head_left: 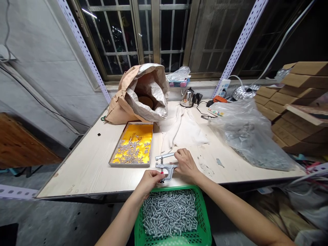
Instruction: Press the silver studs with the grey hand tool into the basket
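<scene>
My right hand is closed around the handles of silver hand pliers, the snap-fastener kind, with a spring on a post and a red and black tip. At the pliers' lower jaw, my left hand pinches with thumb and forefinger; whatever lies between them is too small to make out. Directly below both hands is a green plastic basket filled with small ribbed metal pieces. Beyond my left hand lies a shallow box with a yellow lining, where similar metal pieces are scattered.
Behind the box, a large open paper sack leans on the table. A white cloth and a steel kettle are at the centre back. To the right are a clear plastic bag and stacked cardboard boxes.
</scene>
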Demonstrator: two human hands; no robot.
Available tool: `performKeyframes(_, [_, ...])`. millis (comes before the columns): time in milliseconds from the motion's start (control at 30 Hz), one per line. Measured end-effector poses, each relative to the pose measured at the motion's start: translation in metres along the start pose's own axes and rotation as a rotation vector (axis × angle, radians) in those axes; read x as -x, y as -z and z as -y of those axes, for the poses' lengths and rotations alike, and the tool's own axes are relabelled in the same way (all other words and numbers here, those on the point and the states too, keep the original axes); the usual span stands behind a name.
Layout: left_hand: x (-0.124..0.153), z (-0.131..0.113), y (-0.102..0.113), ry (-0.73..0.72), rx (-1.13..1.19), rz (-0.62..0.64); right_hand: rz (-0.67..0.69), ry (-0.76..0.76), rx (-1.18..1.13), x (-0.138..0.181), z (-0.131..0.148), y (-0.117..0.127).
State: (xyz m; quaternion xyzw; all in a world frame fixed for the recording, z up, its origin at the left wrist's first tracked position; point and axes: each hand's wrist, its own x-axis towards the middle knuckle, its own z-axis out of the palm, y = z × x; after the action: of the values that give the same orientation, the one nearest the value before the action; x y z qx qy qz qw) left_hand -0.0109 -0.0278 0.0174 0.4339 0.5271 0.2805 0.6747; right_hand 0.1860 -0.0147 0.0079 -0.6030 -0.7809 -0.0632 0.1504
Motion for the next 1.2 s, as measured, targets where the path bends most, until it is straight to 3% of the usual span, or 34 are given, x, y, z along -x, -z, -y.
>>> performKeyframes(233, [0.008,0.004,-0.007,-0.18,-0.116,-0.197,-0.085,0.01,-0.077,0.017,0.01,0.004])
performKeyframes(400, [0.038,-0.008,-0.002,-0.408,-0.341,-0.28,-0.171,-0.03,-0.085,0.029,0.012,0.014])
performKeyframes(500, [0.059,-0.013,0.013,-0.432,-0.495,-0.191,-0.177,-0.019,-0.073,0.037,-0.001,0.016])
performKeyframes(600, [0.054,-0.024,0.033,-0.41,-0.685,-0.02,-0.193,-0.006,-0.069,0.046,-0.016,0.011])
performKeyframes(633, [0.042,-0.032,0.039,-0.419,-0.741,-0.018,-0.195,-0.004,-0.069,0.049,-0.02,0.008])
performKeyframes(700, [0.002,-0.054,0.049,-0.453,-0.845,-0.155,-0.189,-0.004,-0.067,0.053,-0.023,0.003])
performKeyframes(800, [-0.081,-0.093,0.054,-0.374,-0.967,-0.421,-0.181,0.005,-0.06,0.056,-0.021,-0.003])
performKeyframes(867, [-0.135,-0.114,0.053,-0.344,-0.95,-0.498,-0.191,0.015,-0.052,0.057,-0.018,-0.006])
performKeyframes(1033, [-0.224,-0.127,0.045,-0.278,-0.905,-0.484,-0.203,0.002,-0.053,0.059,-0.02,-0.01])
performKeyframes(1200, [-0.262,-0.115,0.056,-0.238,-0.898,-0.414,-0.187,0.012,-0.077,0.06,-0.028,-0.016])
